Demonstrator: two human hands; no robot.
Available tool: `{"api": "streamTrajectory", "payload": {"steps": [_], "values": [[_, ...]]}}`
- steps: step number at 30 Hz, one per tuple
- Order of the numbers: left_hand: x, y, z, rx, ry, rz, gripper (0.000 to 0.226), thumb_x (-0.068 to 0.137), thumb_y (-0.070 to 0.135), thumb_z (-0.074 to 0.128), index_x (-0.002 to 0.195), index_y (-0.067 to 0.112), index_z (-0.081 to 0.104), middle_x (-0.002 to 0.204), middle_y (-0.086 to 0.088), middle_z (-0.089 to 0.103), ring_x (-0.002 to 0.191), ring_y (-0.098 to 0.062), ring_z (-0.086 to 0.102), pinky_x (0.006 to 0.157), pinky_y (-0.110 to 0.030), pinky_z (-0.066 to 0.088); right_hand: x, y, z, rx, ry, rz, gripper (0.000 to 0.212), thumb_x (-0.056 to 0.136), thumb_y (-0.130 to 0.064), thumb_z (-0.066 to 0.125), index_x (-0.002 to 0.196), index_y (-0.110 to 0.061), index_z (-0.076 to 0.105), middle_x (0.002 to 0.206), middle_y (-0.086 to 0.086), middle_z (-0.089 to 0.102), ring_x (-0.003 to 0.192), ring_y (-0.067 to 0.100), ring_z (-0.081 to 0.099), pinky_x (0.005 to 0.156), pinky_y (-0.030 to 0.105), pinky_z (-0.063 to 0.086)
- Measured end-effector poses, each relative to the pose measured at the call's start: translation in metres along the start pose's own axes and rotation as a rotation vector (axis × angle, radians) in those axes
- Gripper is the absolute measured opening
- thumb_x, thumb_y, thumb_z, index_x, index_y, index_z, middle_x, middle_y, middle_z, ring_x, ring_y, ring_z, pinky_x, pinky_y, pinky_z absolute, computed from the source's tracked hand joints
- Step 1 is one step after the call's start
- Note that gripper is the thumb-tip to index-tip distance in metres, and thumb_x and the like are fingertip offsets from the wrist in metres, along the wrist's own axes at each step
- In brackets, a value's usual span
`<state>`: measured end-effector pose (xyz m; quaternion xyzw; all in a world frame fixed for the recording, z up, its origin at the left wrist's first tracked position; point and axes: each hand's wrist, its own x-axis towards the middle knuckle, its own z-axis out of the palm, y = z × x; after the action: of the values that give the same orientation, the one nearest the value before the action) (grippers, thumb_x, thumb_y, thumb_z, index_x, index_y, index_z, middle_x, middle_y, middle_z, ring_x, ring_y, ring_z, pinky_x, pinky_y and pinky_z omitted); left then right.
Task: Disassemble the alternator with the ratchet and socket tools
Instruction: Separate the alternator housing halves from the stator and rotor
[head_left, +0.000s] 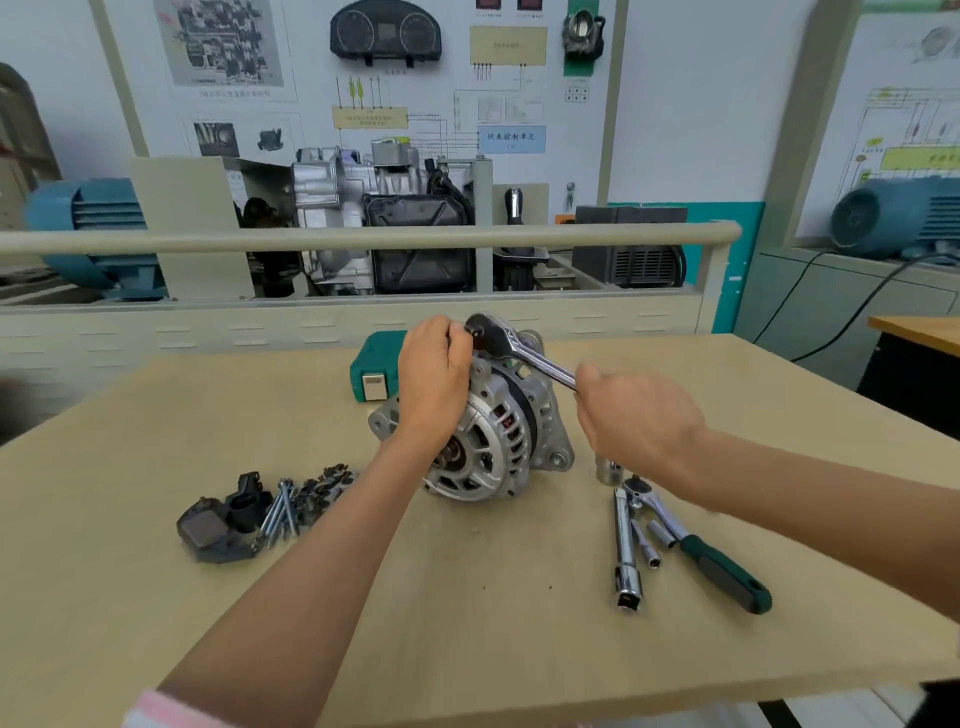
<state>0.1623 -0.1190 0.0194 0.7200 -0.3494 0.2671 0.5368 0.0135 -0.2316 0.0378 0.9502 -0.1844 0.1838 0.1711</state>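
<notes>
At the middle of the workbench (156, 441) the alternator (485, 441) lies on its side, its vented end facing the camera. The left hand (434, 376) rests over its top, fingers curled at the ratchet (511, 345) head; what they pinch is hidden. The right hand (636, 415) has its fingers clamped round the ratchet's handle, whose grip end is covered by the palm. The socket beneath the ratchet head cannot be seen. A green tool case (375, 366) stands partly hidden behind the left hand. Left lie a black cover (221, 519) and long bolts (280, 512); right, a green-handled ratchet (701, 551) and sockets (628, 551)
</notes>
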Motion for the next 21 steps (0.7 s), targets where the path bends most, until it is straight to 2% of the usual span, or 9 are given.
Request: {"api": "streamTrajectory", "payload": {"steps": [5,8,10,13,17,21], "values": [[0.006,-0.002,0.001,0.001,-0.007,-0.036,0.039,0.095,0.013,0.036,0.058,0.021,0.025,0.058,0.005,0.03,0.057,-0.008,0.029,0.051,-0.019,0.025,0.007,0.004,-0.002,0.017,0.14,0.014,0.015,0.095,-0.016,0.038,0.083,-0.015,0.028,0.051,-0.002,0.035,0.038,0.016,0.029,0.037,0.026,0.015],[0.006,0.002,-0.001,0.027,-0.051,-0.038,0.038,0.094,0.013,0.037,0.058,0.021,0.026,0.058,0.004,0.03,0.057,-0.01,0.029,0.051,-0.024,0.024,-0.003,0.006,0.011,0.014,-0.005,0.029,0.014,0.096,-0.012,0.037,0.086,-0.014,0.026,0.062,0.0,0.046,0.043,0.017,0.028,0.039,0.029,0.017],[0.007,0.003,-0.001,0.006,-0.042,-0.072,0.037,0.095,0.014,0.035,0.059,0.019,0.027,0.06,0.003,0.031,0.059,-0.013,0.03,0.052,-0.031,0.024,0.006,0.006,0.005,0.051,0.014,0.029,0.012,0.095,-0.014,0.037,0.086,-0.015,0.029,0.058,-0.002,0.039,0.043,0.018,0.028,0.04,0.029,0.017],[0.004,-0.001,-0.001,0.013,-0.043,-0.044,0.039,0.098,0.014,0.033,0.06,0.02,0.025,0.06,0.003,0.03,0.059,-0.012,0.029,0.052,-0.028,0.024,0.009,0.004,0.001,0.121,0.146,0.033,0.015,0.096,-0.021,0.035,0.084,-0.015,0.029,0.051,-0.004,0.032,0.04,0.015,0.028,0.04,0.027,0.014],[0.001,0.005,-0.002,0.011,-0.051,-0.026,0.038,0.097,0.013,0.033,0.061,0.021,0.024,0.06,0.004,0.028,0.058,-0.01,0.028,0.053,-0.029,0.024,0.011,0.002,0.004,0.08,0.02,0.033,0.012,0.094,-0.013,0.037,0.085,-0.015,0.029,0.059,0.0,0.043,0.044,0.014,0.029,0.04,0.028,0.017],[0.002,0.0,-0.001,0.002,-0.051,-0.029,0.036,0.096,0.016,0.032,0.061,0.022,0.025,0.06,0.005,0.029,0.057,-0.009,0.028,0.052,-0.026,0.024,0.018,-0.001,-0.002,0.117,0.143,-0.007,0.014,0.095,-0.019,0.038,0.084,-0.015,0.031,0.053,-0.003,0.032,0.041,0.014,0.03,0.038,0.026,0.015]]}}
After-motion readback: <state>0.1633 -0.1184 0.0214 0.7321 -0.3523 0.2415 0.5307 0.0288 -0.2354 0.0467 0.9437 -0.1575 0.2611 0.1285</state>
